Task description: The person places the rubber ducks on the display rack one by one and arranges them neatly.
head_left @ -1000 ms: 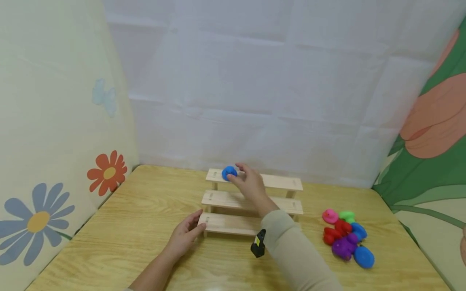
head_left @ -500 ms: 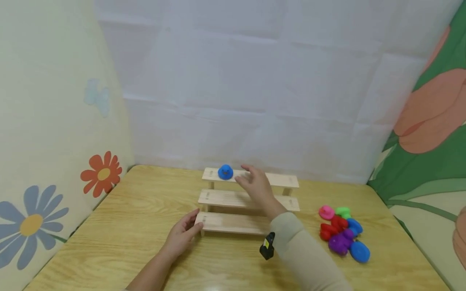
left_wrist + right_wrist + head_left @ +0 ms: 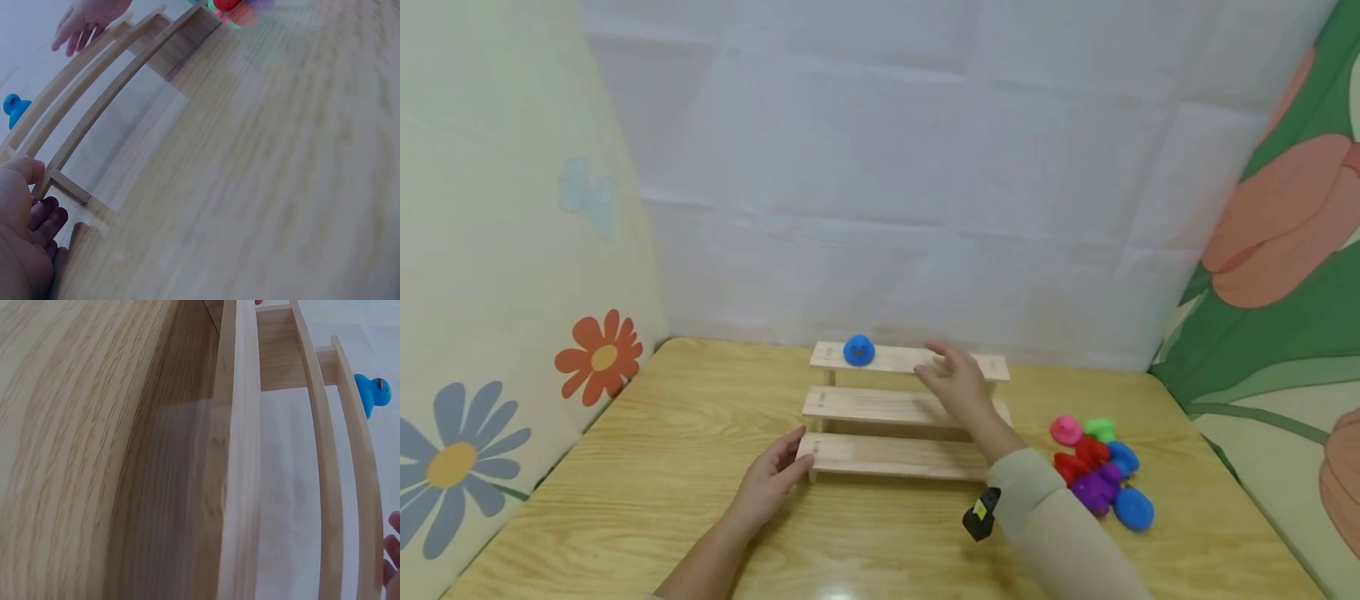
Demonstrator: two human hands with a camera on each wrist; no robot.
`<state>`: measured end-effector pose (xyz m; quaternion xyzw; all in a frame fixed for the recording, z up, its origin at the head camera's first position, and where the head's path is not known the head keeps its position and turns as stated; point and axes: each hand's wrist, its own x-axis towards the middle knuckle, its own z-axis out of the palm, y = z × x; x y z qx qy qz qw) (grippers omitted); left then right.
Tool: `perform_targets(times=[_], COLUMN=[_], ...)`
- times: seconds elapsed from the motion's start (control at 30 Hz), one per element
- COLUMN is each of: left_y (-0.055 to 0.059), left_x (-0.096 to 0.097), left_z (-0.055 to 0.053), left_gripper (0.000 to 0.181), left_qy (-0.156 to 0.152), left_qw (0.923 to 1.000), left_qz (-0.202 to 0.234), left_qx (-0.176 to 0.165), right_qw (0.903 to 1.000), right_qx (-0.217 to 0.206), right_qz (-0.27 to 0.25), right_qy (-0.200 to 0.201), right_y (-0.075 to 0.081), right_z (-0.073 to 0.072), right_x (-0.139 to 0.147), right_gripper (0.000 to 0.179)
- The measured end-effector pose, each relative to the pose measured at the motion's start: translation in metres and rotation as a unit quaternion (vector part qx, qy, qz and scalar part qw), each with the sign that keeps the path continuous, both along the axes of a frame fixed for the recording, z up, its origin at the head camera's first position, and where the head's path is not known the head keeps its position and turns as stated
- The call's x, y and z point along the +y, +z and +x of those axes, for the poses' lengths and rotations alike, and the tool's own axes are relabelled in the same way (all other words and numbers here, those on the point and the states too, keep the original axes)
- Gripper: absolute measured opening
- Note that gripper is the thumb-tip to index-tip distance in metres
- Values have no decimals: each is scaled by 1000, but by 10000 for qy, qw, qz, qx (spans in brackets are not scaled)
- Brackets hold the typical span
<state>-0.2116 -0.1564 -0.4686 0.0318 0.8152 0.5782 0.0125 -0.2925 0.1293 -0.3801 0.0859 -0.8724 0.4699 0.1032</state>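
Observation:
A blue rubber duck point(image 3: 859, 351) sits near the left end of the top step of a three-step wooden display rack point(image 3: 895, 454). My left hand point(image 3: 769, 482) holds the left end of the lowest step. In the left wrist view its thumb point(image 3: 26, 169) lies at that step's end, with the other fingers curled below. My right hand point(image 3: 958, 387) is by the right half of the top step, holding nothing, thumb and fingers apart. The right wrist view shows the duck point(image 3: 373, 394) beyond the steps and only some right fingertips point(image 3: 392, 547) at the edge.
Right of the rack, a cluster of rubber toys lies on the wooden table point(image 3: 625, 492): a pink duck point(image 3: 1066, 430), a green toy point(image 3: 1100, 430), red toys point(image 3: 1092, 451), a purple toy point(image 3: 1097, 490) and blue ones point(image 3: 1133, 508). A white cloth point(image 3: 865, 167) hangs behind.
My right hand has let go of the blue duck and moved right along the top step. The duck stays on the step. My left hand remains at the rack's left end.

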Motion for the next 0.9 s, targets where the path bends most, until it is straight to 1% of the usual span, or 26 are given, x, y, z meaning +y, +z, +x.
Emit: perform_targets(times=[0.13, 0.33, 0.4, 0.73, 0.9], left_y=[-1, -1, -1, 0, -1], left_x=[0, 0, 0, 1, 2], left_z=[-1, -1, -2, -2, -3], left_gripper=[59, 58, 58, 58, 58], left_qy=[3, 31, 57, 52, 75], left_qw=[10000, 10000, 10000, 10000, 10000], left_qz=[-17, -27, -16, 12, 19], left_qx=[6, 11, -32, -39, -57], right_qw=[9999, 9993, 9991, 9984, 9980], right_qx=[-96, 158, 155, 370, 287], right_qz=[67, 334, 361, 244, 188], right_qy=[-35, -86, -136, -346, -535], right_y=[-1, -2, -3, -8, -8], right_z=[5, 15, 20, 34, 41], right_x=[12, 30, 37, 69, 82], right_gripper=[51, 51, 51, 48, 50])
